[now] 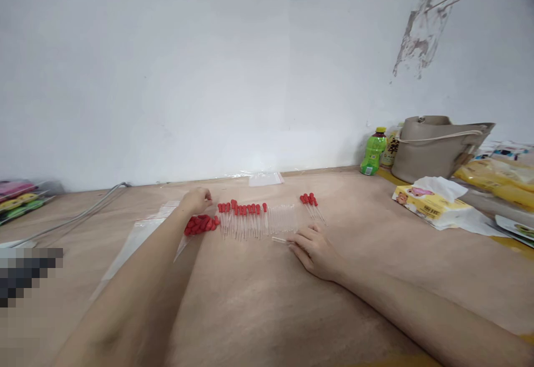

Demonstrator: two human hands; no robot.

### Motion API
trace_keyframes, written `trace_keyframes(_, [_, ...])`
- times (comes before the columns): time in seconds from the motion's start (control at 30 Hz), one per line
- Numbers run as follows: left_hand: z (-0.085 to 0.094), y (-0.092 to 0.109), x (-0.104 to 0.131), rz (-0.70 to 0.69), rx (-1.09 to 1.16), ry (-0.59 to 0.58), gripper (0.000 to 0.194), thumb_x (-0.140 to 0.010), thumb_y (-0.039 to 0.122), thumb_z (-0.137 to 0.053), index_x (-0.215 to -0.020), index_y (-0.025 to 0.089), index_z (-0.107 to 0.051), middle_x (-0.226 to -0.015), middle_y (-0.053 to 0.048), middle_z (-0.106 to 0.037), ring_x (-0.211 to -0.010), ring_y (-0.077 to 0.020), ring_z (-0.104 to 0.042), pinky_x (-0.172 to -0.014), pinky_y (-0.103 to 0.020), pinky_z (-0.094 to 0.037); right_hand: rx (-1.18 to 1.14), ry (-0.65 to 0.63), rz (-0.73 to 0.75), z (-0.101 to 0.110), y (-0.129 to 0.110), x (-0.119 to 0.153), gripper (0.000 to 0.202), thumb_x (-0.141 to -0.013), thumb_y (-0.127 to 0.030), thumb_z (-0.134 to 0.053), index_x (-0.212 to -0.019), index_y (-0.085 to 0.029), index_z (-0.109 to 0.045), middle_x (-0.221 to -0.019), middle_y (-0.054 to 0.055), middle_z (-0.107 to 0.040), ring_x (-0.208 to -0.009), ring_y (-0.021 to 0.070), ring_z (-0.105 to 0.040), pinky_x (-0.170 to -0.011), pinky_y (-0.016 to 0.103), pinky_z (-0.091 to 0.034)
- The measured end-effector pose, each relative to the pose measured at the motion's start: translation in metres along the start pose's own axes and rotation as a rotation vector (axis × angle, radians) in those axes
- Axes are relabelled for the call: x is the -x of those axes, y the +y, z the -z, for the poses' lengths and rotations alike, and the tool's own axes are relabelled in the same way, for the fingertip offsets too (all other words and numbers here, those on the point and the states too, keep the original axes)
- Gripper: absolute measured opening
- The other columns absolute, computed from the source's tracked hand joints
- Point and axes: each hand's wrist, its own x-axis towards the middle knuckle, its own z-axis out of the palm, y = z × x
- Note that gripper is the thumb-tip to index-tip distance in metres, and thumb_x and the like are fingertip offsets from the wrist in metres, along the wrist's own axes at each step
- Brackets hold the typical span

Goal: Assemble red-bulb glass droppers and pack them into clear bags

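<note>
My right hand [314,251] rests low over the table, its fingers closed on a clear glass dropper tube [278,239] that points left. My left hand [197,201] is just behind a pile of red rubber bulbs [200,225], which lies on a clear plastic bag. Its fingers are curled together, and whatever they hold is hidden. Between the hands lies a row of droppers with red bulbs [244,211], followed on the right by bare glass tubes [283,218]. Several finished-looking droppers [309,200] lie apart, beyond my right hand.
Clear plastic bags [133,239] lie under and beside my left arm, and another bag [266,179] lies by the wall. At the right stand a green bottle [374,153], a grey-beige bag [434,153] and a tissue pack [431,203]. A grey cable [89,211] crosses the left side.
</note>
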Motion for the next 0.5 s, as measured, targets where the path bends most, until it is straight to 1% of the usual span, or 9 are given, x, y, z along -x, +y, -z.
trace_keyframes(0.07, [0.001,0.014,0.014,-0.036,0.059,0.073,0.009,-0.074,0.022,-0.059,-0.075,0.014,-0.056,-0.073,-0.001,-0.057,-0.076,-0.017,-0.056,-0.07,-0.03,-0.044,-0.014,0.01,-0.002,0.0,0.0,0.0,0.017,-0.085,-0.018,-0.04,-0.087,-0.017,-0.058,-0.078,0.006,-0.06,-0.075,0.0149,-0.052,-0.073,0.03,-0.034])
trace_keyframes(0.13, [-0.004,0.031,0.038,-0.082,0.133,0.109,0.01,-0.078,0.025,-0.052,-0.083,0.016,-0.054,-0.075,0.0,-0.058,-0.073,-0.0156,-0.057,-0.068,-0.029,-0.045,-0.04,0.023,-0.017,-0.001,0.0,0.0,0.017,-0.084,-0.017,-0.04,-0.086,-0.017,-0.057,-0.079,0.006,-0.059,-0.075,0.0152,-0.052,-0.073,0.03,-0.036])
trace_keyframes(0.17, [-0.01,0.039,0.054,-0.109,0.174,0.1,0.014,-0.081,0.027,-0.048,-0.089,0.017,-0.052,-0.078,0.0,-0.059,-0.073,-0.0145,-0.057,-0.068,-0.028,-0.045,-0.054,0.024,-0.023,-0.001,0.0,0.0,0.017,-0.084,-0.017,-0.04,-0.086,-0.017,-0.057,-0.079,0.006,-0.059,-0.076,0.0153,-0.052,-0.073,0.03,-0.036])
trace_keyframes(0.23, [-0.025,0.054,0.089,-0.144,0.248,0.036,0.021,-0.082,0.029,-0.043,-0.099,0.018,-0.051,-0.084,-0.001,-0.061,-0.073,-0.0137,-0.059,-0.067,-0.027,-0.046,-0.076,0.018,-0.03,-0.002,0.0,0.0,0.017,-0.084,-0.017,-0.039,-0.086,-0.016,-0.056,-0.078,0.006,-0.058,-0.075,0.0152,-0.052,-0.072,0.03,-0.037])
trace_keyframes(0.27, [-0.034,0.06,0.106,-0.153,0.332,-0.051,0.021,-0.082,0.027,-0.042,-0.098,0.018,-0.054,-0.085,-0.002,-0.061,-0.074,-0.0145,-0.059,-0.068,-0.028,-0.046,-0.082,0.013,-0.034,-0.003,0.0,0.0,0.017,-0.084,-0.017,-0.039,-0.086,-0.016,-0.056,-0.078,0.006,-0.058,-0.074,0.0152,-0.052,-0.072,0.03,-0.037])
trace_keyframes(0.3, [-0.044,0.065,0.121,-0.145,0.378,-0.112,0.019,-0.082,0.026,-0.042,-0.092,0.017,-0.057,-0.081,-0.002,-0.062,-0.076,-0.0153,-0.059,-0.069,-0.029,-0.046,-0.088,0.01,-0.036,-0.003,0.0,0.0,0.017,-0.084,-0.017,-0.039,-0.086,-0.016,-0.055,-0.078,0.006,-0.058,-0.074,0.0151,-0.052,-0.072,0.03,-0.037])
trace_keyframes(0.33, [-0.053,0.069,0.133,-0.123,0.418,-0.125,0.016,-0.08,0.025,-0.045,-0.083,0.016,-0.058,-0.077,-0.002,-0.063,-0.074,-0.0156,-0.059,-0.069,-0.029,-0.046,-0.096,0.007,-0.037,-0.003,0.0,0.0,0.016,-0.084,-0.018,-0.039,-0.086,-0.016,-0.055,-0.078,0.005,-0.058,-0.074,0.0151,-0.052,-0.072,0.03,-0.038])
trace_keyframes(0.4, [-0.068,0.072,0.149,-0.071,0.455,-0.15,0.014,-0.077,0.028,-0.051,-0.078,0.016,-0.057,-0.075,-0.002,-0.062,-0.07,-0.015,-0.059,-0.062,-0.026,-0.045,-0.115,0.007,-0.039,-0.004,-0.002,-0.001,0.015,-0.084,-0.019,-0.04,-0.085,-0.017,-0.055,-0.079,0.005,-0.058,-0.074,0.0146,-0.051,-0.072,0.029,-0.038])
trace_keyframes(0.5, [-0.081,0.069,0.155,-0.063,0.482,-0.186,0.016,-0.075,0.031,-0.056,-0.078,0.016,-0.052,-0.069,0.0,-0.059,-0.059,-0.0114,-0.055,-0.052,-0.021,-0.041,-0.14,0.026,-0.052,-0.006,-0.007,-0.002,0.013,-0.084,-0.019,-0.041,-0.084,-0.017,-0.054,-0.076,0.004,-0.058,-0.071,0.0133,-0.052,-0.07,0.028,-0.037])
